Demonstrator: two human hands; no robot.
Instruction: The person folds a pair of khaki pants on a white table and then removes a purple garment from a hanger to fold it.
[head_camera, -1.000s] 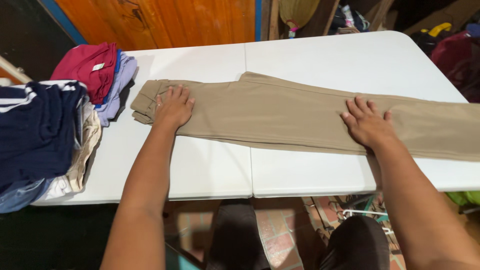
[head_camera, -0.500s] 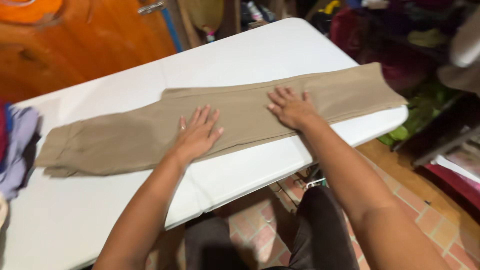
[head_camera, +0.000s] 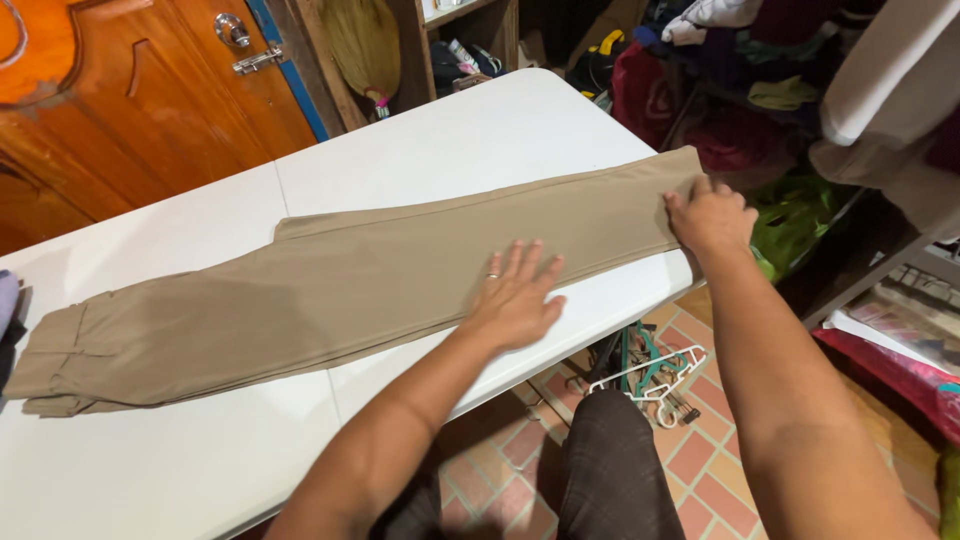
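— Khaki cloth is lying across the white bench (head_camera: 470, 140): a pair of trousers (head_camera: 330, 290), folded leg on leg, is stretching from the waistband at the left end to the hems at the right edge. What are the hands doing?

— In the head view, the left hand (head_camera: 515, 300) is lying flat and released, fingers spread, palm pressing on the lower leg of the trousers near the front edge of the bench. A ring is showing on one finger. It is gripping nothing.

— And the other one?

— The right hand (head_camera: 710, 215) is sitting at the hem end, right at the bench's far right corner. Its fingers are curling over the edge of the cloth; it looks to be pinching the hem, though the fingertips are hidden under the fabric, so how firmly I cannot tell.

— Are the hands close together?

— They are apart, with a stretch of trouser leg between them.

— What is lying around?

— A wooden door (head_camera: 130, 90) is standing behind the bench at the left, and a broom (head_camera: 362, 45) is leaning beside it. Heaps of clothes (head_camera: 740, 60) are piling up to the right. White hangers (head_camera: 655, 375) are lying on the brick floor (head_camera: 700, 450) below the bench edge, just beyond the person's knee.
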